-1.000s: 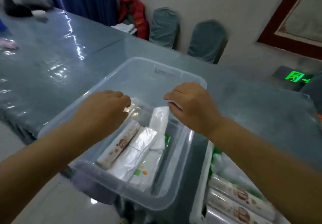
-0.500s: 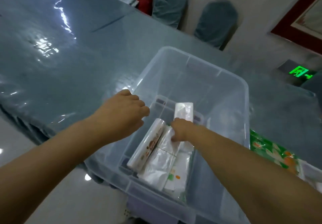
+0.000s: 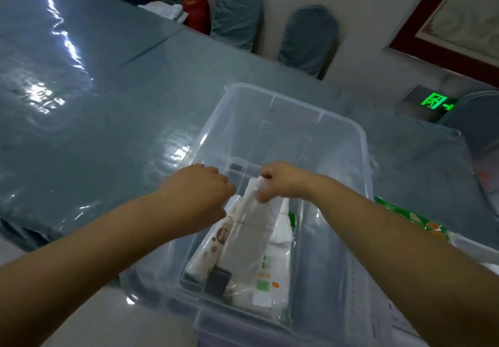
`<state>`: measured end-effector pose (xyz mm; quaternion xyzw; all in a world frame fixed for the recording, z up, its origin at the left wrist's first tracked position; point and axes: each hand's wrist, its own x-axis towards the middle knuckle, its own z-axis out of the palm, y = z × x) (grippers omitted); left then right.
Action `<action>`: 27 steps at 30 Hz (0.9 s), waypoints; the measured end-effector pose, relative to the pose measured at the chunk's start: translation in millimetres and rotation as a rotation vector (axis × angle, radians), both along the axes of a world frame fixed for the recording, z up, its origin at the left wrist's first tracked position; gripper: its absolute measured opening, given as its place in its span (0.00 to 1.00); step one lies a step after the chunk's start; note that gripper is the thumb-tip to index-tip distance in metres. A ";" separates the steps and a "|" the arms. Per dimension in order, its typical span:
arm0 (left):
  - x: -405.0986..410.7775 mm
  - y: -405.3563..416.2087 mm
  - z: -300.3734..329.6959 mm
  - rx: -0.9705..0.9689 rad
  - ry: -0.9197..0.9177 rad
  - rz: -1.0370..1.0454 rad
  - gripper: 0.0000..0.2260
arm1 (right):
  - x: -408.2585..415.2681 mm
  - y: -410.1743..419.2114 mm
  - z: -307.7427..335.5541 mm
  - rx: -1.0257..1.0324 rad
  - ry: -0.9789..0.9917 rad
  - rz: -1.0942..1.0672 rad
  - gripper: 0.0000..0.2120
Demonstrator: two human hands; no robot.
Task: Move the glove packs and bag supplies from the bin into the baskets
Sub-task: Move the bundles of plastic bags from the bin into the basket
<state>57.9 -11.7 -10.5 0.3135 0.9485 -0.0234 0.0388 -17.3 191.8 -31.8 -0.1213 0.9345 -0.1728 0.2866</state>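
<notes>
A clear plastic bin (image 3: 361,141) stands at the near edge of the table. Inside lie a brown-printed pack (image 3: 213,246), a clear silvery pack (image 3: 248,244) and a white pack with green and orange print (image 3: 272,273). My right hand (image 3: 283,182) pinches the far end of the clear silvery pack, which tilts up from the others. My left hand (image 3: 197,195) is over the far end of the brown-printed pack with its fingers curled downward. Whether those fingers grip the pack is hidden. A small dark block (image 3: 217,282) sits at the near end of the packs.
The blue-grey table (image 3: 108,103) under shiny film stretches left and back. To the right of the bin are a green-printed pack (image 3: 415,219) and the white rim of a basket (image 3: 475,246). Covered chairs (image 3: 235,14) stand behind the table by the wall.
My right hand has pinched the clear silvery pack and raised its far end. My left hand has moved from the bin's left side down onto the brown-printed pack.
</notes>
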 end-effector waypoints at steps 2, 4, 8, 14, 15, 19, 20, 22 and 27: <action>-9.1 7.8 1.3 0.137 -0.053 0.095 0.22 | 1.9 1.1 37.4 -0.051 0.105 0.035 0.17; -18.5 15.9 3.1 0.284 -0.160 0.190 0.32 | 3.8 3.3 73.2 -0.085 0.202 0.074 0.13; -37.2 34.5 9.4 0.552 -0.196 0.307 0.23 | 2.6 9.2 124.1 -0.263 0.348 0.028 0.12; -80.4 25.9 28.5 0.554 0.120 0.385 0.14 | -25.2 16.0 87.3 -0.750 0.549 -0.486 0.17; -88.3 22.5 28.4 0.554 0.144 0.399 0.14 | -30.0 18.3 70.0 -0.740 0.556 -0.591 0.18; -102.0 16.2 18.5 0.551 0.162 0.396 0.13 | -31.4 27.5 -13.1 -0.324 0.372 -0.697 0.18; -101.7 16.1 15.3 0.542 0.169 0.378 0.12 | -26.1 29.2 -32.8 -0.212 0.312 -0.680 0.18; -101.7 15.5 10.2 0.518 0.168 0.341 0.11 | -13.2 31.8 -64.5 -0.061 0.238 -0.654 0.19; -106.0 11.9 4.0 0.516 0.192 0.303 0.09 | 1.7 25.1 -102.5 0.134 0.129 -0.733 0.31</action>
